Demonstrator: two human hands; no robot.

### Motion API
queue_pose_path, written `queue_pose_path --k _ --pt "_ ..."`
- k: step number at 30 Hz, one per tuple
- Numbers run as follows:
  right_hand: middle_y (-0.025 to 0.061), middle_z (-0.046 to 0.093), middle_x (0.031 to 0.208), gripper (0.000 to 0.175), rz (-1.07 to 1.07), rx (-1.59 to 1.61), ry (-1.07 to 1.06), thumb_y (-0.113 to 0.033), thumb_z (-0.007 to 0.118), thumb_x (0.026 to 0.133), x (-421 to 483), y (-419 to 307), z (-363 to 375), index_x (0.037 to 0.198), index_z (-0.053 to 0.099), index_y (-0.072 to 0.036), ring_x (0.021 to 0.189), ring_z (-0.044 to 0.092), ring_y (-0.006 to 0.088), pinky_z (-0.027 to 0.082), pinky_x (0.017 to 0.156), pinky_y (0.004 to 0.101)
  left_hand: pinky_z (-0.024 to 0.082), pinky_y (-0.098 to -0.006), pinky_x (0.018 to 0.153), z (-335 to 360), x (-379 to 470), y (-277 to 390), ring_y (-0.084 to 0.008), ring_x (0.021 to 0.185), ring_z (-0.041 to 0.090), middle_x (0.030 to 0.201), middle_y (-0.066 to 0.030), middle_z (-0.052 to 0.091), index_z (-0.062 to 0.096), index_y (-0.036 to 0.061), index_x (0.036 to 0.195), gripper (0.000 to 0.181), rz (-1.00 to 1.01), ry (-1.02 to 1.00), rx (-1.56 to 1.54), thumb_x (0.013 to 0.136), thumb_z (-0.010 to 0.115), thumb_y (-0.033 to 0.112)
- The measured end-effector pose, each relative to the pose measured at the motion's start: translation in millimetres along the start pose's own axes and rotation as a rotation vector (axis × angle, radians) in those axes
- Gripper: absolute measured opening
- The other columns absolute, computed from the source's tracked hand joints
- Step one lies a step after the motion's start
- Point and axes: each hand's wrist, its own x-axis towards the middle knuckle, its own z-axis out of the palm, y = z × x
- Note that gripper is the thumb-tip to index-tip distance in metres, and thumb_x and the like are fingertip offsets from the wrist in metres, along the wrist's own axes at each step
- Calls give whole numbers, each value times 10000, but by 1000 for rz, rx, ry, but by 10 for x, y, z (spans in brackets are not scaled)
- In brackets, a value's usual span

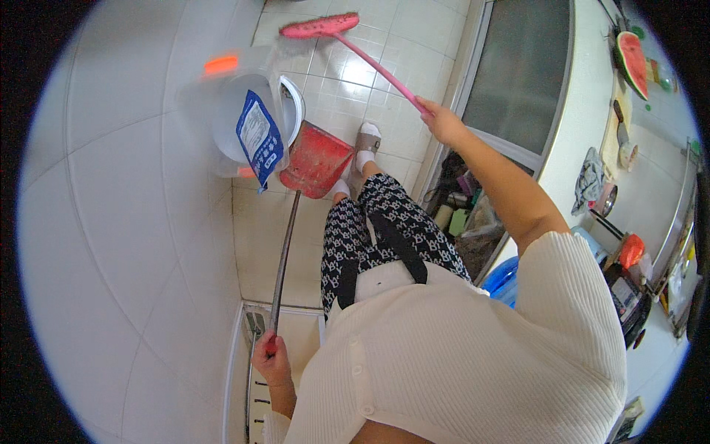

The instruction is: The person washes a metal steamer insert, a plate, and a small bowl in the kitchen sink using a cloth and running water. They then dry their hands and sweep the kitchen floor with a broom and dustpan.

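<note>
My left hand (272,355) grips the dark handle of a red dustpan (317,158), near the handle's end. The dustpan's scoop is beside my feet, close to a round white bin (294,108). My right hand (441,119) is closed around the pink handle of a broom (320,26). The broom's pink head, with dark specks or debris on it, is above or at the tiled floor (383,61); which one I cannot tell.
A clear plastic container with orange parts and a blue printed packet (260,136) stands by the tiled wall (122,194). On the right, the counter holds a cut watermelon (632,64), a knife (620,125) and a grey cloth (589,180). Below it is an open cabinet (471,216).
</note>
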Motion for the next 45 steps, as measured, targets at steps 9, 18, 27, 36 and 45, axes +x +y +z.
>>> queue_pose_path --k 9,18,27,36,45 --pt "82 537 623 431 440 342 -52 -238 448 986 917 172 -492 1416 440 -264 495 531 191 438 425 370 471 -247 664 236 183 102 -120 718 556 872 -66 652 672 -2 1032 204 -56 -45 -27 836 697 48" --pt "251 647 995 488 446 -10 -290 -286 408 985 -1587 836 610 1462 313 -335 902 636 428 488 806 512 421 -227 620 741 715 910 -68 696 492 809 2 605 659 9 1060 218 -1 -86 -116 852 699 56" --pt "194 673 950 384 305 112 93 -204 448 964 413 1102 -915 1333 514 -120 789 647 295 519 712 422 391 -189 643 1086 1387 1922 -41 703 463 809 36 576 646 13 1083 206 -5 -186 -128 878 658 32" --pt "307 610 1061 449 511 207 150 -214 384 971 -274 1709 638 1418 395 -244 983 623 434 473 839 523 435 -201 698 1378 1688 2369 -55 752 517 879 4 622 637 -8 1081 207 16 -83 -171 877 658 23" --pt "135 518 1376 452 333 434 126 -105 509 953 -1305 1226 275 1401 455 -103 1243 521 264 384 1045 344 436 -205 704 963 1751 1746 -66 762 520 904 -4 613 635 2 1033 167 -79 -44 -295 873 669 34"
